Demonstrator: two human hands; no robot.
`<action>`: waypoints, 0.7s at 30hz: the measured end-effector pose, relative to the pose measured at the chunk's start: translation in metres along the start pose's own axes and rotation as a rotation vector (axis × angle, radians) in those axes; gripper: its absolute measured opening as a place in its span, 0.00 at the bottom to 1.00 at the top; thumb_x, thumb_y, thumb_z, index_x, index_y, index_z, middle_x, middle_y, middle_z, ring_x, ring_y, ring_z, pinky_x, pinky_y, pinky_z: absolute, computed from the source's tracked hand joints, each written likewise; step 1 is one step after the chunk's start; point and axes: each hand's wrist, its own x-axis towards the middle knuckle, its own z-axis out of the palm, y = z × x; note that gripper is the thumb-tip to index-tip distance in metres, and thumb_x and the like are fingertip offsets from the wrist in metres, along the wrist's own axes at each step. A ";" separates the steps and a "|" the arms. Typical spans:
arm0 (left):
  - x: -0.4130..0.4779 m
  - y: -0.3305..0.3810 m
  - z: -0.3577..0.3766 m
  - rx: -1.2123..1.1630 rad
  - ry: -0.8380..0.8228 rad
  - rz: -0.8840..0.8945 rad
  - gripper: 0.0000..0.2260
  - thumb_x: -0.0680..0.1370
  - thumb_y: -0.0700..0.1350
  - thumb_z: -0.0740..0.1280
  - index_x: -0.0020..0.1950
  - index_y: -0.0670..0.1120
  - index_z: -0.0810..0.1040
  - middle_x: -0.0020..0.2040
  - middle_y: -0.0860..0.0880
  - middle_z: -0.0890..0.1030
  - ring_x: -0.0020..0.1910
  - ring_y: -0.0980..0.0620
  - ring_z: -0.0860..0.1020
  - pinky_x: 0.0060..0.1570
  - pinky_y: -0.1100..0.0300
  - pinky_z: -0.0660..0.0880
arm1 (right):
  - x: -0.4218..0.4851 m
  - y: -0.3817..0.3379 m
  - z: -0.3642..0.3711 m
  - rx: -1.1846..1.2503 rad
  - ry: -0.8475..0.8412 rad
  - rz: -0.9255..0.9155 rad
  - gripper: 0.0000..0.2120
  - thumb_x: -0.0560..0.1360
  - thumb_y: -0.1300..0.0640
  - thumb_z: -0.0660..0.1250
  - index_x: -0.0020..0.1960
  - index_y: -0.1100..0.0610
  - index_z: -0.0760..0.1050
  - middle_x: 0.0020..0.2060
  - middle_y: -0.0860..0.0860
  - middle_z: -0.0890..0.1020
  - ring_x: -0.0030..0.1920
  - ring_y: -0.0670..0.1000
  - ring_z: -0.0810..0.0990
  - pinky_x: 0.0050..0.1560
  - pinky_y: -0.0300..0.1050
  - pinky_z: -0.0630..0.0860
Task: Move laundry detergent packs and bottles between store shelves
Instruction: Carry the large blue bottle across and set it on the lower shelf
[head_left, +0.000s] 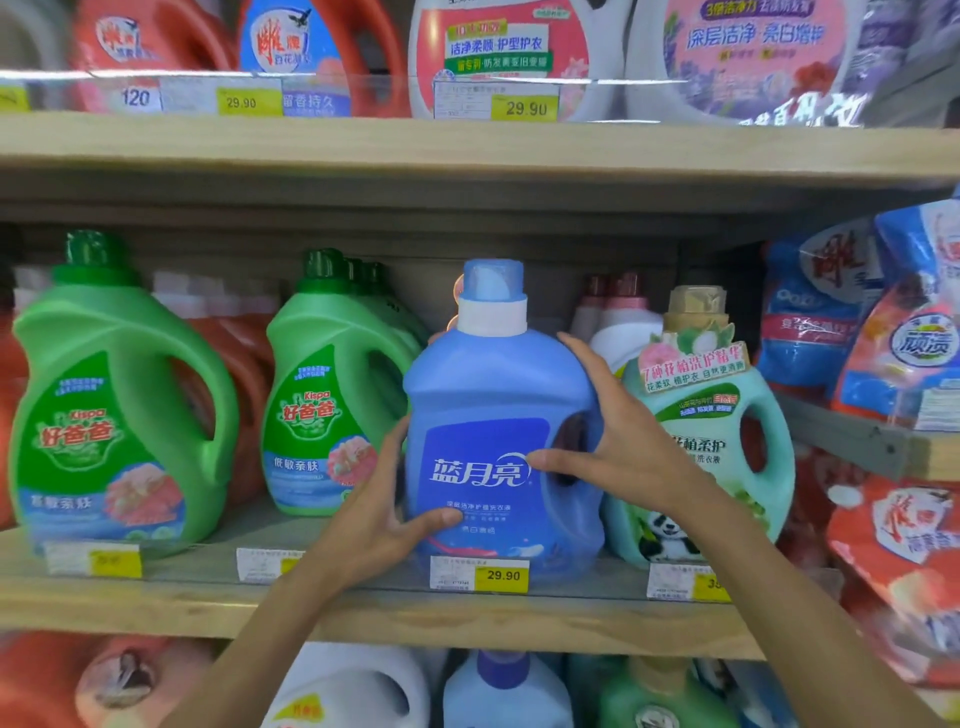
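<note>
On the middle shelf (363, 608), seen from the head camera, it's all about the blue bottle (493, 431). It stands upright at the front edge, right behind the 29.90 price tag (480, 574), between a green bottle (327, 410) on its left and a teal bottle (727, 457) on its right.

And both hands are on it! The left grip (384, 514) wraps the lower left side, thumb laid across the front under the label, fingers tucked round behind. The right grip (608, 431) clamps the right shoulder, fingers curled over the top corner, thumb pressed on the label beside the handle hole. Neither is spread, and both close round the bottle.

Is its base planted on the shelf or just clear of it? The price rail hides that line, so it cannot be told. Nor do the hands give away whether the bottle is arriving or leaving.

As for progress, this looks like one transfer caught mid-handling, with nothing to prove any earlier ones. Plenty seems left, too. Another green bottle (119, 405) stands further left, red and blue detergent packs (904, 364) are heaped on the right, and more bottles line the top shelf (467, 150) and the row below. No hand is on any of them.
</note>
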 end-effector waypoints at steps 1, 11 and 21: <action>-0.002 0.000 0.001 0.020 0.019 0.006 0.46 0.70 0.55 0.77 0.79 0.59 0.52 0.64 0.78 0.70 0.64 0.74 0.71 0.63 0.72 0.70 | -0.004 -0.001 0.000 -0.006 0.014 -0.016 0.53 0.64 0.40 0.79 0.76 0.31 0.46 0.71 0.46 0.68 0.68 0.48 0.70 0.64 0.45 0.70; -0.033 0.001 0.001 0.078 0.209 0.045 0.39 0.62 0.70 0.76 0.63 0.79 0.53 0.66 0.67 0.72 0.67 0.64 0.74 0.68 0.52 0.72 | -0.033 -0.034 -0.001 -0.151 0.028 -0.219 0.56 0.64 0.45 0.80 0.70 0.22 0.40 0.66 0.52 0.69 0.56 0.49 0.74 0.56 0.50 0.75; -0.043 0.031 -0.034 -0.037 0.332 0.082 0.49 0.67 0.46 0.82 0.79 0.44 0.55 0.71 0.46 0.74 0.70 0.52 0.74 0.70 0.53 0.71 | -0.001 -0.071 -0.009 -0.023 0.046 -0.318 0.54 0.63 0.46 0.81 0.77 0.34 0.49 0.70 0.48 0.67 0.66 0.38 0.68 0.65 0.30 0.64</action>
